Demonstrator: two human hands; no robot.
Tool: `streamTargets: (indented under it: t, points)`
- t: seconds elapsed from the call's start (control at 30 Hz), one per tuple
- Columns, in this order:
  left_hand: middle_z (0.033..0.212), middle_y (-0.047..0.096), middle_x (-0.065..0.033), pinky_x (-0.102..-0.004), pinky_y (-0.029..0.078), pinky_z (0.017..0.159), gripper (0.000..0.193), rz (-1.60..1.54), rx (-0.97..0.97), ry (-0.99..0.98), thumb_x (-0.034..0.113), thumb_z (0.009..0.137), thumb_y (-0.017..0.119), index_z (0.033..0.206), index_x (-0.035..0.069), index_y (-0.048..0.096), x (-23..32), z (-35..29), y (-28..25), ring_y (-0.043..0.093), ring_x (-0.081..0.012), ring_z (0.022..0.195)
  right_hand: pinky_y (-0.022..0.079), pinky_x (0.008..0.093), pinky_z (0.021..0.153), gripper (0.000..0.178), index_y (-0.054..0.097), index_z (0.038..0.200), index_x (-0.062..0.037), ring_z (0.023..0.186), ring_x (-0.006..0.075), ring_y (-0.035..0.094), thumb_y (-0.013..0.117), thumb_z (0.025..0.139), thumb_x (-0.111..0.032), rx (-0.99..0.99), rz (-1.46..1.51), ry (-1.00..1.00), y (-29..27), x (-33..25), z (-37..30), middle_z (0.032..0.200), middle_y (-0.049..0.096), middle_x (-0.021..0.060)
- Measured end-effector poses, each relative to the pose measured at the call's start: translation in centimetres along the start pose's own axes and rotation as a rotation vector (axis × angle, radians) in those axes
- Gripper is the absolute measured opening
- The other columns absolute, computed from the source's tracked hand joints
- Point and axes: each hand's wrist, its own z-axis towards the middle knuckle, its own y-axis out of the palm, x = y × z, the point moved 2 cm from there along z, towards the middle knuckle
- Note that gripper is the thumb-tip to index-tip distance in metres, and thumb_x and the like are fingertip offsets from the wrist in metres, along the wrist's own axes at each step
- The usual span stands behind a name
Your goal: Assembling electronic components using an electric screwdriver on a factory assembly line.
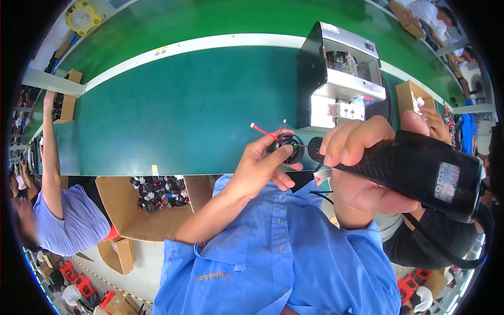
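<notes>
My left hand (251, 167) pinches a small round black part (297, 153) with an open ring-like frame, just past the bench's near edge. Red wires with a white connector (253, 125) stick up from it to the left. In my right hand (362, 147), fingers wrapped round its body, is a black corded electric screwdriver (420, 170). It lies nearly level, its tip pointing left at the round part. The bit reaches the part's right side; whether it sits on a screw I cannot make out. A thick black cord (451, 260) loops down from the screwdriver's rear end.
A black and silver bench machine (341, 73) stands on the green bench (194, 110), at the back right. Below the bench's left edge, a cardboard box (152, 228) holds many small black parts. Another person (73, 218) sits left; a hand (437, 126) reaches by a box (407, 97) right.
</notes>
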Motion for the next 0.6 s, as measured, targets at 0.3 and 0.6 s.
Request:
streamTargets:
  t: [0.3,0.6]
  points:
    - [0.088,0.069,-0.0212,-0.0274,0.056,0.042,0.042,-0.015,0.001,0.008,0.016,0.097,0.057,0.134,0.002,0.044,-0.02,0.04,-0.02,0.067,-0.0198,0.052,0.049,0.0373,0.059,0.099,0.043,0.117,0.0010,0.065,0.0220,0.056,0.044,0.073,-0.087,-0.002,-0.010,0.009,0.14,-0.07,-0.06,0.082,0.052,0.0075]
    - [0.088,0.069,-0.0211,-0.0281,0.056,0.043,0.043,-0.023,0.000,0.000,0.016,0.096,0.058,0.134,0.002,0.045,-0.27,0.02,0.03,0.067,-0.0199,0.053,0.050,0.0384,0.060,0.099,0.038,0.127,0.0006,0.065,0.0230,0.056,0.046,0.076,-0.084,-0.017,0.004,0.008,0.04,-0.04,-0.02,0.082,0.053,0.0090]
